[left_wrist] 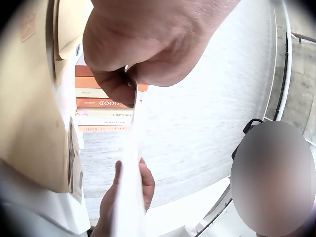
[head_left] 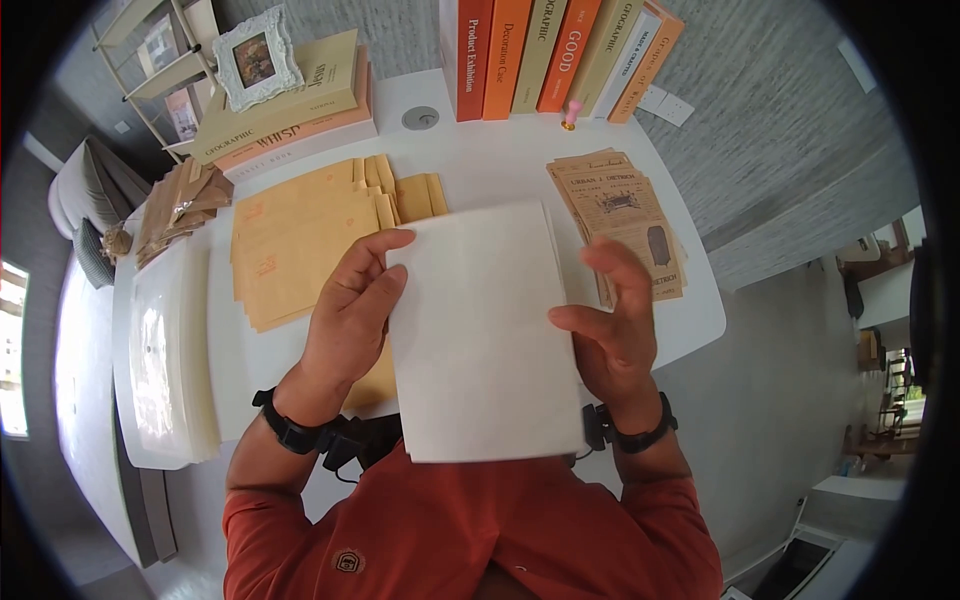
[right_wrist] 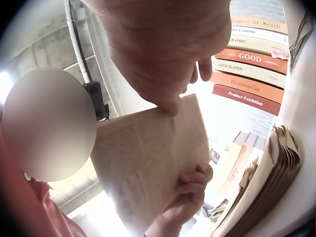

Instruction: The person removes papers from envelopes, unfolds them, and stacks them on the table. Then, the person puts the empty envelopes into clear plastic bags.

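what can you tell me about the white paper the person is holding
The white paper looks like a thin rectangular stack, its front plain, with another layer showing along the upper right edge. In the left wrist view it is nearly edge-on; in the right wrist view its shaded back shows faint marks, too unclear to read. It is held up before the red shirt. The left hand pinches its upper left edge; the right hand has its thumb at the right edge.
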A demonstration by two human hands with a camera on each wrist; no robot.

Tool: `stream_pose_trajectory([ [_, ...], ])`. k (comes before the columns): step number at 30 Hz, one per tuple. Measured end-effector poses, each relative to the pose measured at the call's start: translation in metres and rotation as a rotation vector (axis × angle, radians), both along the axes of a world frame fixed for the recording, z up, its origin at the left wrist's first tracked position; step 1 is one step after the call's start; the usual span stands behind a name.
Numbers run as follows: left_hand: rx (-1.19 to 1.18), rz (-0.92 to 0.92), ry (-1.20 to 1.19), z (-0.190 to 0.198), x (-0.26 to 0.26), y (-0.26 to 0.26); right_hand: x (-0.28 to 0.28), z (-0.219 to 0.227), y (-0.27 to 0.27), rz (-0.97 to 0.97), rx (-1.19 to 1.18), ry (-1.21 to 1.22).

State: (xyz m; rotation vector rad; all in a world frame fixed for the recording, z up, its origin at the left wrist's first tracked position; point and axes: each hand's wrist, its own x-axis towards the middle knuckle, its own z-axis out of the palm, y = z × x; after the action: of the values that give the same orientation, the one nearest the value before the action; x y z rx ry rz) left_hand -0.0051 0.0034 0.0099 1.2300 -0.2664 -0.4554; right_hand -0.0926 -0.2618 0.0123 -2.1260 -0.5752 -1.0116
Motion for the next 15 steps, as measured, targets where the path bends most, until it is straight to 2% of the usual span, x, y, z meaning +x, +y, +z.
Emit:
stream_pose_trajectory([
  [2, -0.030, -0.092, 0.041, -0.005, 0.000, 0.002, -0.004, 0.009, -0.008, -0.011, 0.125, 0.028],
  [3, 0.169, -0.140, -0.151, -0.004, -0.001, 0.003, -0.005, 0.010, -0.015, 0.015, 0.206, 0.063],
  [4, 0.368, -0.186, -0.342, 0.000, -0.004, 0.005, -0.010, 0.020, -0.018, 0.105, 0.454, 0.160],
  [5, 0.566, -0.232, -0.536, 0.004, -0.006, 0.005, -0.013, 0.025, -0.025, 0.095, 0.641, 0.172],
  [6, 0.692, -0.256, -0.732, 0.005, -0.008, 0.003, -0.009, 0.026, -0.049, 0.243, 0.793, 0.150],
  [7, 0.817, -0.277, -0.929, 0.007, -0.010, 0.002, -0.009, 0.023, -0.073, 0.113, 0.784, 0.153],
  [8, 0.939, -0.292, -1.125, 0.006, -0.012, 0.000, 0.002, 0.030, -0.095, -0.207, 0.483, 0.117],
  [9, 1.007, -0.323, -1.079, 0.002, -0.015, -0.002, 0.010, 0.035, -0.113, -0.316, 0.516, 0.284],
  [12, 1.078, -0.313, -1.065, -0.008, -0.014, -0.003, 0.035, 0.017, -0.159, -0.429, 0.377, 0.642],
  [15, 1.105, -0.320, -1.041, -0.006, -0.017, -0.004, 0.051, -0.024, -0.189, -0.514, 0.320, 0.817],
])
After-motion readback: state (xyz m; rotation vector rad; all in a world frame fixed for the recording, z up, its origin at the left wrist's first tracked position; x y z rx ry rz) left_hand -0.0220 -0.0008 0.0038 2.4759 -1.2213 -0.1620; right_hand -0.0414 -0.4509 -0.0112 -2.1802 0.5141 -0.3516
